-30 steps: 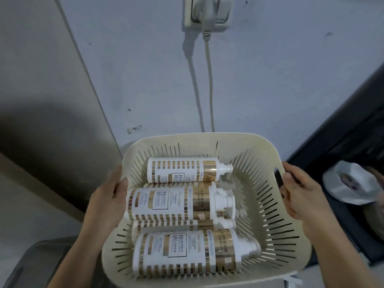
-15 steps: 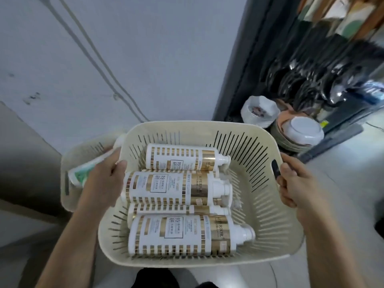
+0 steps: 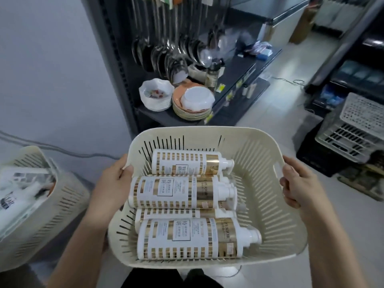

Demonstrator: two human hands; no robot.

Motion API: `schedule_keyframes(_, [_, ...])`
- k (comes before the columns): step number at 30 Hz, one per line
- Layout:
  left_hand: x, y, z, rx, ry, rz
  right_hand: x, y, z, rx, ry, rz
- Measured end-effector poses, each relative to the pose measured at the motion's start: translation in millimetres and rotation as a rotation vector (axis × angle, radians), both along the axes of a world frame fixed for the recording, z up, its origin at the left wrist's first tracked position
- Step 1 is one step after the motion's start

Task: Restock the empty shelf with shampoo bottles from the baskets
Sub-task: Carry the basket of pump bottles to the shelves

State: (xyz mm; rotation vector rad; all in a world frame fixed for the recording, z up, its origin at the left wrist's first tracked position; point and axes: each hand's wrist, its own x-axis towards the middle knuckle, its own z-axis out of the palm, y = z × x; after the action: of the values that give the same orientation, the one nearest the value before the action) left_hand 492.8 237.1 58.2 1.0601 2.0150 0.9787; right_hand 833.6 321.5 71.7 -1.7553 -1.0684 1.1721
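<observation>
I carry a cream slotted basket [image 3: 259,196] in front of me. My left hand [image 3: 113,188] grips its left rim and my right hand [image 3: 297,183] grips its right rim at the handle slot. Several white-and-gold shampoo bottles [image 3: 185,238] lie on their sides in its left half, caps pointing right. A second cream basket [image 3: 60,202] stands low at the left with white bottles inside, blurred.
A dark shelf unit [image 3: 228,96] stands ahead with hanging ladles [image 3: 166,50], stacked white bowls [image 3: 155,96] and orange plates [image 3: 187,109]. Stacked plastic crates [image 3: 353,129] sit on the floor at the right. Pale tiled floor runs between them. A grey wall is at the left.
My view has swung right, away from the wall toward the shelf unit and aisle. The basket stays in both hands; the second basket has slid to the far left.
</observation>
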Motion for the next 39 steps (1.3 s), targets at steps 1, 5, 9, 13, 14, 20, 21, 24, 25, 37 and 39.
schedule_keyframes(1, [12,12,2,0.003,-0.023,-0.024,15,0,-1,-0.001,0.003,-0.038])
schedule_keyframes(5, [58,66,4,0.021,-0.042,-0.112,68,7,-7,-0.031,0.01,-0.183])
schedule_keyframes(9, [99,120,-3,0.01,-0.045,-0.236,110,23,-17,-0.063,0.007,-0.284])
schedule_keyframes(13, [137,182,-16,0.002,-0.072,-0.333,147,56,-25,-0.091,0.001,-0.374])
schedule_keyframes(14, [148,198,-17,0.007,-0.079,-0.361,155,67,-27,-0.098,0.006,-0.396])
schedule_keyframes(20, [207,289,-18,-0.048,-0.069,-0.482,203,122,-31,-0.082,0.014,-0.518])
schedule_keyframes(21, [217,303,-17,-0.045,-0.065,-0.503,211,130,-31,-0.073,0.012,-0.538])
schedule_keyframes(24, [247,344,-9,-0.024,-0.066,-0.575,236,154,-28,-0.048,0.018,-0.582])
schedule_keyframes(25, [257,357,-6,-0.026,-0.068,-0.59,245,163,-28,-0.044,0.026,-0.593])
schedule_keyframes(37, [421,512,-9,-0.068,-0.118,-0.611,398,300,-34,-0.077,0.029,-0.66])
schedule_keyframes(39, [449,535,-8,-0.06,-0.136,-0.614,426,325,-30,-0.062,0.046,-0.644])
